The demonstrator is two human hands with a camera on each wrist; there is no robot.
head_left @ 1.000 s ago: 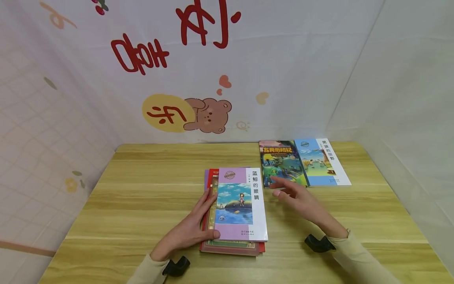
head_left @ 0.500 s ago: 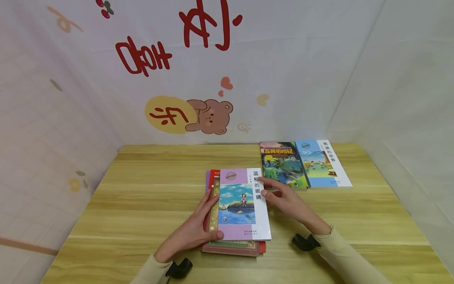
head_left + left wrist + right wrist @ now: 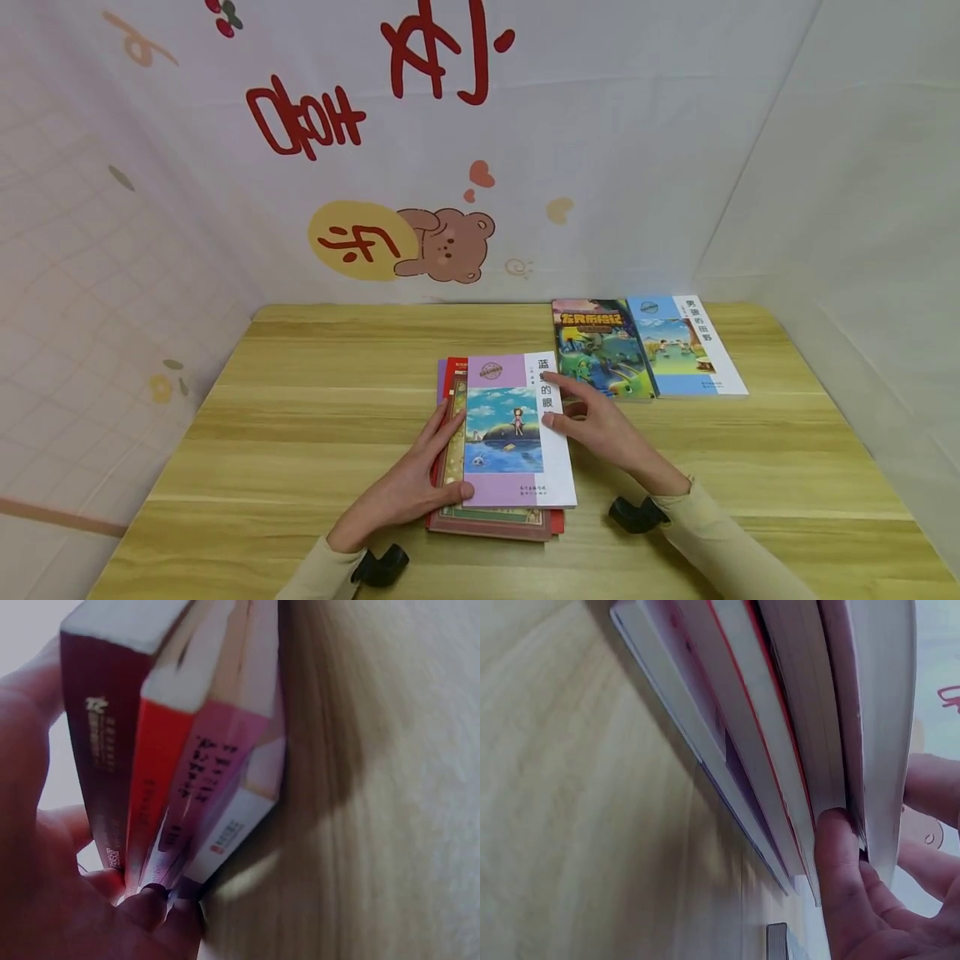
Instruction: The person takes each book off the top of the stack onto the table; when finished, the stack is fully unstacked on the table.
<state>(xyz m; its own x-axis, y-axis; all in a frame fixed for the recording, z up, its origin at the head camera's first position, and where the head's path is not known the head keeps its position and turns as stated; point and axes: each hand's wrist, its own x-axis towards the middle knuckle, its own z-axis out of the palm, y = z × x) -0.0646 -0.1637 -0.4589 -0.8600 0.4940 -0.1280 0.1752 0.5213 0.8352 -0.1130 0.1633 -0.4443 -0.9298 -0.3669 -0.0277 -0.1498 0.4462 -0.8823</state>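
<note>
A stack of several books lies in the head view, topped by a lilac and white paperback (image 3: 504,429). Beneath it, a green-and-gold bordered book (image 3: 491,523) and a red book (image 3: 556,522) stick out. My left hand (image 3: 401,492) lies along the left side, thumb on the paperback's lower left corner, fingers spread straight. In the left wrist view, its fingertips touch the spines (image 3: 161,795). My right hand (image 3: 607,429) pinches the paperback's right edge. The right wrist view shows its fingers split between the cover and the page edges (image 3: 881,712) of the upper books.
Two more books lie flat side by side at the back right of the wooden table (image 3: 285,433): a colourful dinosaur book (image 3: 600,350) and a blue and white paperback (image 3: 678,354). A white printed cloth (image 3: 622,150) hangs behind the table and at its sides.
My right hand has moved left, from beside the dinosaur book to the right edge of the top paperback, and now pinches it. My left hand stays at the stack.
</note>
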